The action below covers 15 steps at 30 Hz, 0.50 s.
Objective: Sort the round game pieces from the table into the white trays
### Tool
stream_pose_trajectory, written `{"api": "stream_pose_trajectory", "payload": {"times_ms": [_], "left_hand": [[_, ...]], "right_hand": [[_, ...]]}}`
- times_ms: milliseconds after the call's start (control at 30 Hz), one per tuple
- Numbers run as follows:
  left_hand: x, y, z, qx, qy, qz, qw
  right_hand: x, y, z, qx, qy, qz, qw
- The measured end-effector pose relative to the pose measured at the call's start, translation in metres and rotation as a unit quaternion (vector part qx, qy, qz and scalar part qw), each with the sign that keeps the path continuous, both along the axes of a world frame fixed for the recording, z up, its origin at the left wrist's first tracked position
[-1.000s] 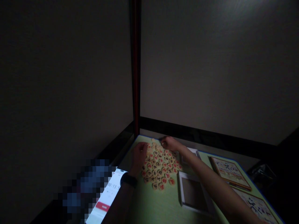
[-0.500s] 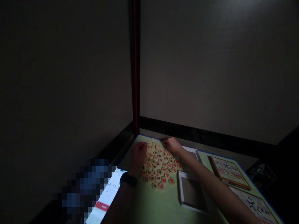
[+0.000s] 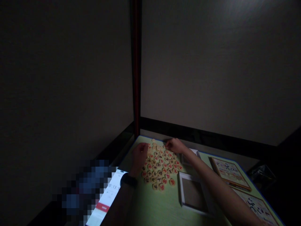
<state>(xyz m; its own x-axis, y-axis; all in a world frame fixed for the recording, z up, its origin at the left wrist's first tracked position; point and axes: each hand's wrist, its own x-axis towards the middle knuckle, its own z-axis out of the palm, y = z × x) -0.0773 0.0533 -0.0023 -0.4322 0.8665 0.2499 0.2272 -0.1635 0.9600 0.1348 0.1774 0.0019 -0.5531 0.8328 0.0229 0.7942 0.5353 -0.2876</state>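
Note:
Round xiangqi pieces [image 3: 160, 164] with red and black characters lie spread over the green tabletop [image 3: 162, 207], most face up; a few pale blank ones [image 3: 154, 145] are at the far end. At the left edge of the spread is my left hand [image 3: 140, 152], fingers curled together, a dark watch band on its wrist. What its fingertips hold, if anything, is too dark to make out. My right hand [image 3: 174, 145] reaches over the far right side of the pieces with its fingers pinched close to the nearest ones. Anything between those fingers is hidden.
An open white-rimmed box tray [image 3: 181, 191] stands right of the pieces, and another white box [image 3: 195, 152] is partly behind my right forearm. Two printed box lids [image 3: 232, 171] lie along the right edge. A lit phone [image 3: 110, 194] shows a timer at left. Walls meet behind the table.
My right hand has shifted slightly to the right at the far end of the pieces, uncovering a little more there. My left hand has hardly moved.

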Motion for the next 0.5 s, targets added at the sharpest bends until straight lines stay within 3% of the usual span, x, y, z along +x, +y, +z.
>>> {"api": "stream_pose_trajectory", "payload": {"times_ms": [500], "left_hand": [[-0.001,0.0019,-0.0019,0.006,0.011,-0.002,1.0]], "right_hand": [[-0.0037,0.006,-0.0057,-0.045,-0.06,0.038,0.996]]}}
